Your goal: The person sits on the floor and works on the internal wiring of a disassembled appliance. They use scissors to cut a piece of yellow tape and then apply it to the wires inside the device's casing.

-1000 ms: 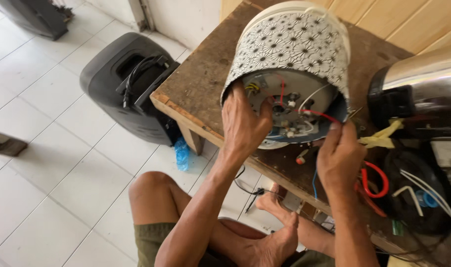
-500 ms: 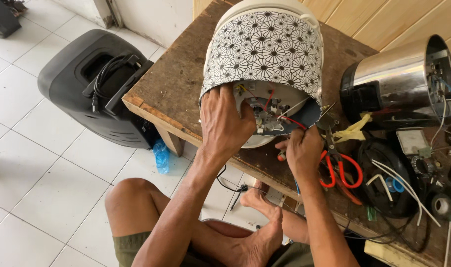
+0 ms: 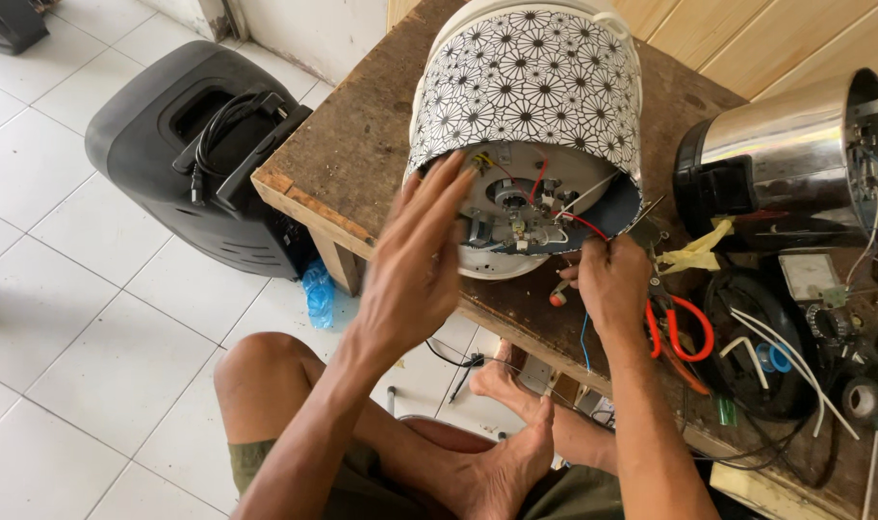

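Two hands work at a patterned rice cooker (image 3: 530, 91) lying on its side on the wooden table (image 3: 362, 144). Left hand (image 3: 420, 265), fingers spread, rests against its exposed base; right hand (image 3: 607, 284) pinches a red wire (image 3: 585, 222) there.

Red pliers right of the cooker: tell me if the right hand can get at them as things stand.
Probably yes. The pliers lie on the table right beside the right hand, with nothing on top of them. The hand's fingers are at the cooker wiring, though.
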